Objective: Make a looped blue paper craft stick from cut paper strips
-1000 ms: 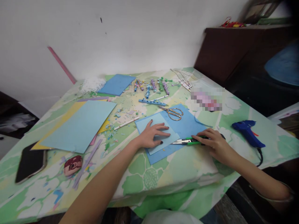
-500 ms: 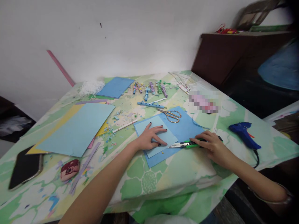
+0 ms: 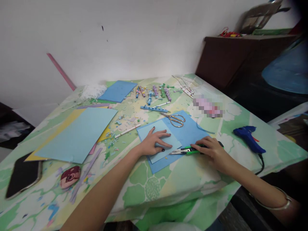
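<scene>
My left hand (image 3: 154, 143) lies with fingers spread on a light blue sheet of paper (image 3: 154, 129), pressing it flat. Beneath that sheet is a larger, darker blue sheet (image 3: 192, 130). My right hand (image 3: 211, 152) grips a green and black utility knife (image 3: 190, 150). Its blade points left and touches or nearly touches the lower right edge of the light blue sheet, close to my left thumb. Gold-handled scissors (image 3: 176, 120) rest on the darker sheet, just beyond my hands. A white paper stick (image 3: 128, 131) lies left of the sheets.
To the left are stacked coloured sheets (image 3: 79, 134), a phone (image 3: 24, 175) and a dark red case (image 3: 70, 177). A blue glue gun (image 3: 249, 138) lies at the right. Decorated paper rolls (image 3: 155, 92) and a blue dotted strip (image 3: 154, 109) sit farther back among paper scraps.
The knife and my right hand have shifted slightly left along the light blue sheet's lower edge. My left hand keeps its place on the paper. The whole view has moved a little.
</scene>
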The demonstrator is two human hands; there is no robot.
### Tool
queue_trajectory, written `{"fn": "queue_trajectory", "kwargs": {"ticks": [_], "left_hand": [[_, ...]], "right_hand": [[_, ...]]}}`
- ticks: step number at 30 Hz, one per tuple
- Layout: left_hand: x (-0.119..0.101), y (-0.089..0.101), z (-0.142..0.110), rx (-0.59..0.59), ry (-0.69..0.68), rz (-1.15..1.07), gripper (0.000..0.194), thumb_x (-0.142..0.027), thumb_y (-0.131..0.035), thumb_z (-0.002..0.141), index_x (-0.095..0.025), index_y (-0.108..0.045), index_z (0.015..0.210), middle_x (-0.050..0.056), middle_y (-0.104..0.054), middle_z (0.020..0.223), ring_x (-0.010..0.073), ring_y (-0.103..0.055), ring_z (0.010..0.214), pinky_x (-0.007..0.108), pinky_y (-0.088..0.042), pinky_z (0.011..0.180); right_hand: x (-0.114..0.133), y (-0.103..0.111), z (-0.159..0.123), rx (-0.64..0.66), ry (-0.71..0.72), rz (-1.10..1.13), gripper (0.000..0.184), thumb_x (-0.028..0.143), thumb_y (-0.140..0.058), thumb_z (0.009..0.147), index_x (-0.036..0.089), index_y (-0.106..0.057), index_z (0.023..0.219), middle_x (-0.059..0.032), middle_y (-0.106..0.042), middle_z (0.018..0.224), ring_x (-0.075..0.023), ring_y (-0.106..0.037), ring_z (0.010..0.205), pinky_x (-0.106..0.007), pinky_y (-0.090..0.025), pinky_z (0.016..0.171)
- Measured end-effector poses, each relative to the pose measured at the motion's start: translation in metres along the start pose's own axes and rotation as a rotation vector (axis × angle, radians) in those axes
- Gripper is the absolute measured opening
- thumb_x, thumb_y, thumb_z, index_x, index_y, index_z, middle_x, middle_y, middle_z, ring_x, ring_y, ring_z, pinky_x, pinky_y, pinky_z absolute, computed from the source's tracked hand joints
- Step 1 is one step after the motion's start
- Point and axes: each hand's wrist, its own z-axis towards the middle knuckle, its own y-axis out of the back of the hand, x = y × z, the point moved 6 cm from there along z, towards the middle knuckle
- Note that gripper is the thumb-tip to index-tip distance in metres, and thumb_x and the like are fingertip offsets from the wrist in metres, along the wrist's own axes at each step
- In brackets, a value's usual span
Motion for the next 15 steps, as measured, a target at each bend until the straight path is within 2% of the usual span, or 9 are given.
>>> {"fn": "queue_trajectory", "kwargs": {"ticks": [5, 15], "left_hand": [[0.001, -0.0008, 0.0, -0.005, 0.006, 0.005, 0.035, -0.021, -0.059, 0.074, -0.038, -0.062, 0.105, -0.002, -0.042, 0.137, 0.0248, -0.028, 0.13, 0.055, 0.0, 0.106], [0.0008, -0.0004, -0.0008, -0.001, -0.012, -0.006, 0.033, -0.019, -0.059, 0.074, -0.037, -0.064, 0.102, -0.001, -0.041, 0.137, 0.0246, -0.029, 0.13, 0.055, 0.001, 0.105]], "right_hand": [[0.0003, -0.0001, 0.0004, -0.029, 0.021, 0.001, 0.054, -0.001, -0.037, 0.072, 0.022, -0.057, 0.117, -0.0108, -0.059, 0.098, -0.023, -0.048, 0.089, -0.042, -0.039, 0.074], [-0.004, -0.0036, -0.0031, 0.003, 0.019, 0.009, 0.06, -0.004, -0.038, 0.069, 0.024, -0.054, 0.12, -0.0097, -0.059, 0.103, -0.0231, -0.047, 0.091, -0.043, -0.039, 0.075]]}}
